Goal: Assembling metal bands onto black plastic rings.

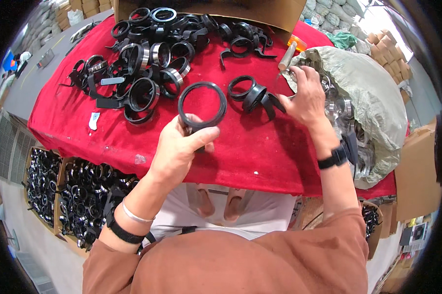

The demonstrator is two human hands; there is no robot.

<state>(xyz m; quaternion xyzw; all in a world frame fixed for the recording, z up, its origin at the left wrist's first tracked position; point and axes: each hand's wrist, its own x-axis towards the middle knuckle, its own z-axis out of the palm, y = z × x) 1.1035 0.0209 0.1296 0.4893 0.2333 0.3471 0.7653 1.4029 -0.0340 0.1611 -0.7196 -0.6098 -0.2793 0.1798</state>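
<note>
My left hand point(184, 144) grips a black ring point(203, 104), thumb and fingers closed on its lower edge. The ring is held up above the red cloth, its round opening facing me. My right hand point(306, 95) has thumb and fingers apart, with nothing visible between them. Close to its fingertips lies a tool with a pale handle point(287, 56) and a thin shaft. Just left of my right thumb, a black ring part with a curved bracket point(255, 95) rests on the cloth.
Many black and silver ring parts point(142, 93) are heaped at the left and back of the red table point(221, 166). A pale sack point(372, 93) of shiny metal rings sits on the right. Boxes point(59, 201) of similar parts stand lower left. A cardboard box point(216, 12) stands behind.
</note>
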